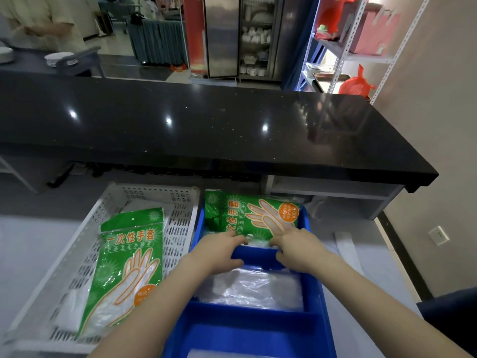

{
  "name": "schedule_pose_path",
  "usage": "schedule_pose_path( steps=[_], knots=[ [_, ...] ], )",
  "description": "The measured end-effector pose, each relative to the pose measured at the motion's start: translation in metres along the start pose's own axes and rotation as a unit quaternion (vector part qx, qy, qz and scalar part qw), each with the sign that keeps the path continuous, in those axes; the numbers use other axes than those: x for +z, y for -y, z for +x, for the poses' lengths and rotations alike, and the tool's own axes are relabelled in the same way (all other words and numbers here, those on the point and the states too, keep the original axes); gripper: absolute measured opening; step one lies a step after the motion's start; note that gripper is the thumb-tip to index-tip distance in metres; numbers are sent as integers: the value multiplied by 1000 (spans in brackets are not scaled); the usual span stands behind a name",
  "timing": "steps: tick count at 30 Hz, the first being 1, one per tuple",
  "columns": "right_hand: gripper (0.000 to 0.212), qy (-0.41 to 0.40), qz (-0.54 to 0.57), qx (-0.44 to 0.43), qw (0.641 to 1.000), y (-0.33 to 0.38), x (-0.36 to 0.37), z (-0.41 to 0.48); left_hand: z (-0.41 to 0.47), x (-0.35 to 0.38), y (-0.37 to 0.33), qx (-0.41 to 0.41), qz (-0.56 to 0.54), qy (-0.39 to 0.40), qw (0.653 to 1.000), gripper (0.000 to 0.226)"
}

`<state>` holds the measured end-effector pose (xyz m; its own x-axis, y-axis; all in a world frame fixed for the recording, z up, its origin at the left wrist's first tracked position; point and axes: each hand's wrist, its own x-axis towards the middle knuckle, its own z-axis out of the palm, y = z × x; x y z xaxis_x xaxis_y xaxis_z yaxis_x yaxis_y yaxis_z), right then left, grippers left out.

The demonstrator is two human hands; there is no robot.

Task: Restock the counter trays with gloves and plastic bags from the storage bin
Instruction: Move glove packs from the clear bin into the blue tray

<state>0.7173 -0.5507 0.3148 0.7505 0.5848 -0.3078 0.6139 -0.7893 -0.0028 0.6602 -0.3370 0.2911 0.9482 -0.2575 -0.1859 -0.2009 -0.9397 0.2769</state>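
In the head view, the step in hand seemed to be the placing of a green pack of gloves (pixel 254 215) into the far compartment of the blue tray (pixel 313 282). The pack lay there partly tilted, its far edge rising above the tray's back wall, so it was not yet settled flat. Both hands were at its near edge. The left hand (pixel 219 250) rested on the divider with the fingers curled over it toward the pack. The right hand (pixel 299 245) reached beside it, fingertips touching the lower edge of the pack. I could not tell for sure whether the fingers pinched the pack or only pressed on it.

The next move, in my judgement, called for pushing the pack down and levelling it, then letting go and reaching for more stock. The middle compartment held clear plastic bags (pixel 254 286), crumpled and shiny.

The pack was a thin, glossy packet, green with orange hand outlines and an orange round label; it looked soft and slippery. A second green pack (pixel 129 264) lay flat in the white perforated bin (pixel 180 228), just beside the tray on the left. The dark tabletop (pixel 206 125) stood behind both.
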Motion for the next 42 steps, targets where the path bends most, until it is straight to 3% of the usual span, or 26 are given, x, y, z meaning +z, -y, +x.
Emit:
schedule_pose_path(
  steps=[3, 7, 10, 15, 17, 23, 25, 28, 31, 34, 36, 42],
  knots=[
    [33, -123, -5, -16, 992, 5, -5, 2, -18, -8, 7, -30, -17, -112, 993, 41],
    [37, -77, 71, -34, 994, 21, -3, 10, -31, -12, 15, -66, 72, -203, 974, 28],
    [38, -16, 87, -22, 996, 23, 9, 12, -36, -9, 19, -73, 108, -180, 975, 34],
    [43, 41, 154, 11, 987, 16, 14, 10, -28, 3, 15, -86, 121, -66, 987, 49],
    [44, 40, 171, 13, 984, 14, 11, 8, -26, 6, 14, -86, 119, -68, 987, 49],
    [40, -166, 39, -40, 985, 17, -3, 6, -50, -4, 28, -59, 23, -277, 959, 27],
    [37, -221, 32, -72, 972, 32, -13, 13, -67, -10, 39, -111, -10, -336, 935, 19],
    [35, -248, 77, -124, 958, 69, -27, 26, -102, -13, 64, -284, -36, -341, 895, 26],
    [37, -207, 116, -189, 953, 120, -30, 37, -138, -7, 91, -436, -29, -266, 859, 44],
    [41, -160, 87, -231, 956, 163, -24, 48, -159, 4, 103, -508, -60, -180, 840, 64],
    [43, -130, 70, -243, 959, 182, -21, 54, -164, 12, 105, -505, -99, -190, 836, 68],
    [50, -105, 84, -261, 956, 201, -23, 59, -172, 5, 101, -396, -225, -349, 819, 64]
  ],
)
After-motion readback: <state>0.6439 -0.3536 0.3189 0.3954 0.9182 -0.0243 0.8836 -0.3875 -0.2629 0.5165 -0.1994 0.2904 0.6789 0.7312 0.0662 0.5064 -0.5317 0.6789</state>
